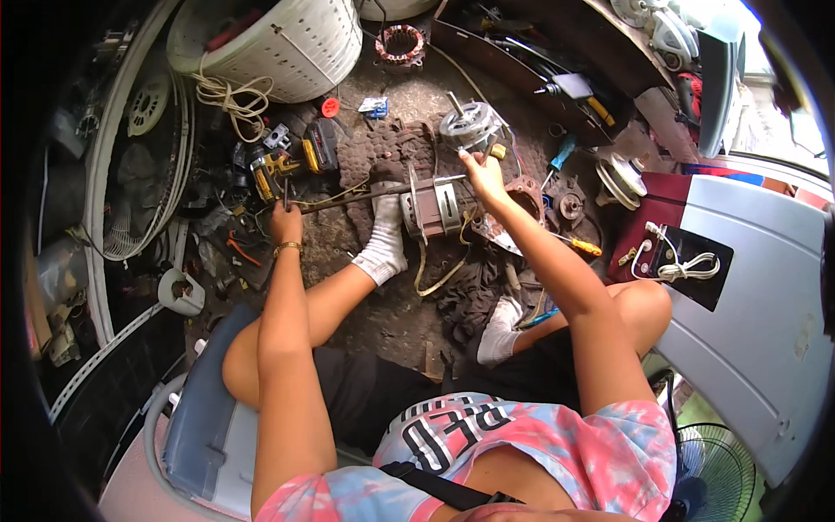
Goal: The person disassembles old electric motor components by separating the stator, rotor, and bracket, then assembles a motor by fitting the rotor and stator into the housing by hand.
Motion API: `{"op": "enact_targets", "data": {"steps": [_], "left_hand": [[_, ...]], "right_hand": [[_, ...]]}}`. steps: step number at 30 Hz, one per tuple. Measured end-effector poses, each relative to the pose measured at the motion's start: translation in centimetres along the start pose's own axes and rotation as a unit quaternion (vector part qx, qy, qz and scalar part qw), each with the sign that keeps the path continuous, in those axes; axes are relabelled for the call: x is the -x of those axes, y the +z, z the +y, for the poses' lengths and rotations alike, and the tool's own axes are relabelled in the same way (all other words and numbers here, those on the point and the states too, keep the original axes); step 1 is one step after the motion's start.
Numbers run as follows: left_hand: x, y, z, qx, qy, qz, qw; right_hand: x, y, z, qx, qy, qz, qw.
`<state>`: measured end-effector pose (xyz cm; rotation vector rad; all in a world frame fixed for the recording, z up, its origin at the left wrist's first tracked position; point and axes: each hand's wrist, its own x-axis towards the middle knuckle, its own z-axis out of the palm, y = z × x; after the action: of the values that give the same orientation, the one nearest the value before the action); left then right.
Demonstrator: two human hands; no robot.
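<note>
From the head camera we look down on a person seated low on a cluttered workshop floor [400, 322], legs stretched to either side of a small electric motor [432, 209] that lies on a dark rag beside the left sock [383, 248]. The motor's long axis, carried on by its thin shaft [348, 197], runs left to right across the view, with the body at the right end and the shaft tip out to the left. We see the right hand [484, 177] clenched on the motor's upper right edge, touching the housing, so it is the nearer of the two. The left hand [285, 222] sits at the far end of the shaft, left of the motor, fingers closed round a slim upright tool; whether that tool touches the shaft we cannot tell. Just above the motor stands a second, silvery motor [468, 122], and farther up a bare copper-wound stator [401, 43]. Left of the motor lie yellow-and-black power tool parts [291, 161]. The white perforated washer drum [278, 43], up and left of the motor, holds a red-handled object near its rim; the rest of its inside is hidden. Right of the motor, a white coiled cable [687, 265] rests on a black panel.
</note>
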<state>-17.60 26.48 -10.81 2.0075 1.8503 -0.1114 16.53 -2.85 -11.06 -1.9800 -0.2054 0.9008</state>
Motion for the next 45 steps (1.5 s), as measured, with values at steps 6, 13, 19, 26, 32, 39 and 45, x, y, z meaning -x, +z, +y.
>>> {"op": "enact_targets", "data": {"steps": [6, 13, 19, 26, 32, 39, 45], "left_hand": [[1.0, -1.2, -3.3, -0.059, -0.005, 0.065, 0.996], [-1.4, 0.9, -1.8, -0.023, -0.017, -0.017, 0.999], [-0.4, -0.5, -3.2, -0.022, -0.071, -0.073, 0.995], [5.9, -2.8, 3.2, -0.273, -0.023, -0.027, 0.961], [13.6, -2.3, 14.8, -0.034, 0.359, -0.118, 0.925], [21.5, -1.0, 10.3, -0.038, 0.364, -0.146, 0.919], [25.3, -0.5, 6.6, -0.065, 0.392, -0.061, 0.916]], "right_hand": [[3.4, 2.3, -2.5, 0.049, -0.093, 0.11, 0.988], [2.3, 0.7, -0.1, -0.057, -0.195, 0.132, 0.97], [5.1, 0.6, -2.5, -0.02, -0.369, 0.008, 0.929], [4.5, -3.6, -0.9, 0.059, -0.294, -0.121, 0.946], [8.7, -3.0, -1.6, 0.041, -0.335, -0.121, 0.933], [14.5, -5.4, -2.2, 0.405, -0.301, -0.124, 0.855], [18.2, -5.8, -2.3, -0.229, 0.254, -0.318, 0.884]]}}
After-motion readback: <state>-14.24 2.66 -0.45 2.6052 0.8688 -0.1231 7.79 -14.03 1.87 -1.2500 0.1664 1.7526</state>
